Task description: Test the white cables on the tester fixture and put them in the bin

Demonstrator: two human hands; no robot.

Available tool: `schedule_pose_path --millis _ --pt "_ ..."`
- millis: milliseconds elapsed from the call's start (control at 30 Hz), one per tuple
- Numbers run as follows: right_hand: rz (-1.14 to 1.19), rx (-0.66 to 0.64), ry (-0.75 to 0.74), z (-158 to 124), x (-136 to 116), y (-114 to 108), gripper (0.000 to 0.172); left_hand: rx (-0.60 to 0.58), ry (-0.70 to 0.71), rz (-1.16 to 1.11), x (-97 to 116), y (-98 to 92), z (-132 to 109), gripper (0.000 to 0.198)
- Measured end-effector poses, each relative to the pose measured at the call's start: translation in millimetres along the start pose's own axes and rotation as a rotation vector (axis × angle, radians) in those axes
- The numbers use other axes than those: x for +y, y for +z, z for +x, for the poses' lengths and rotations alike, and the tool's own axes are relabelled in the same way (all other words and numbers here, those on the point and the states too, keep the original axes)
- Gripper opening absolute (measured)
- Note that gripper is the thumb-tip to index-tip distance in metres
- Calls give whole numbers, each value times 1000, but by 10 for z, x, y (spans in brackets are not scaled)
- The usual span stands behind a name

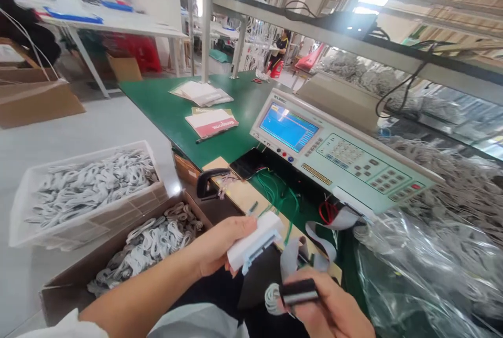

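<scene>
In the head view, my left hand (226, 243) is closed around a white plastic block (254, 241) with pale blue latches and a slotted side facing right. Lower right, my right hand (328, 304) grips a small black-and-silver block (299, 292); its exact kind is unclear. A grey ribbon cable (290, 260) rises just behind that block, but whether they join is hidden. Beside the right fingers hangs a small coil of white cable (272, 298); what supports it I cannot tell. The two held pieces are apart from each other.
A tester with a blue screen (290, 126) stands on the green table (157, 102), near booklets (212, 122) and green wires (277, 191). Coiled cables fill a white bin (19, 212) and a cardboard box (58, 296) at left. Plastic-wrapped cables (424, 275) lie right. A person (281, 47) is far back.
</scene>
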State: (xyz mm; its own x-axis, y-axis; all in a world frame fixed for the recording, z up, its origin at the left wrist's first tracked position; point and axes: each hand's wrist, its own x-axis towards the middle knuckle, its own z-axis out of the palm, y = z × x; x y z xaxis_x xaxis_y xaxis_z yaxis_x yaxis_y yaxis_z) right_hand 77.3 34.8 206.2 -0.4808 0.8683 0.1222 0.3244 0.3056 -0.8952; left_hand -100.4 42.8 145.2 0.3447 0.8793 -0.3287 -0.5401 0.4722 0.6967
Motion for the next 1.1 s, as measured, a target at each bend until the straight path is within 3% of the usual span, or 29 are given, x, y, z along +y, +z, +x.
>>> schedule_pose_path --millis 100,200,267,367,600,733,867,967,1100 --pt "136 -153 114 50 65 8 35 13 -21 -21 -59 31 34 39" --pt "191 -114 295 81 153 20 27 -59 -20 -108 -62 62 24 40" --pt "270 10 253 74 185 38 28 -131 -52 -186 -55 66 32 43" --pt "209 28 173 72 201 85 29 -189 -110 -279 -70 52 79 46" --pt "173 42 290 118 277 170 30 -222 -194 -334 -194 -21 168 41" --pt "224 144 317 103 309 247 36 -210 -191 -345 -252 -55 163 39" --pt "311 28 350 77 331 256 36 -190 -188 -348 -277 -81 144 40" --pt "395 18 351 43 345 224 34 -239 -181 -339 -273 -81 127 41" --pt "314 -53 352 20 326 244 29 -178 -216 -266 -280 -60 132 44"
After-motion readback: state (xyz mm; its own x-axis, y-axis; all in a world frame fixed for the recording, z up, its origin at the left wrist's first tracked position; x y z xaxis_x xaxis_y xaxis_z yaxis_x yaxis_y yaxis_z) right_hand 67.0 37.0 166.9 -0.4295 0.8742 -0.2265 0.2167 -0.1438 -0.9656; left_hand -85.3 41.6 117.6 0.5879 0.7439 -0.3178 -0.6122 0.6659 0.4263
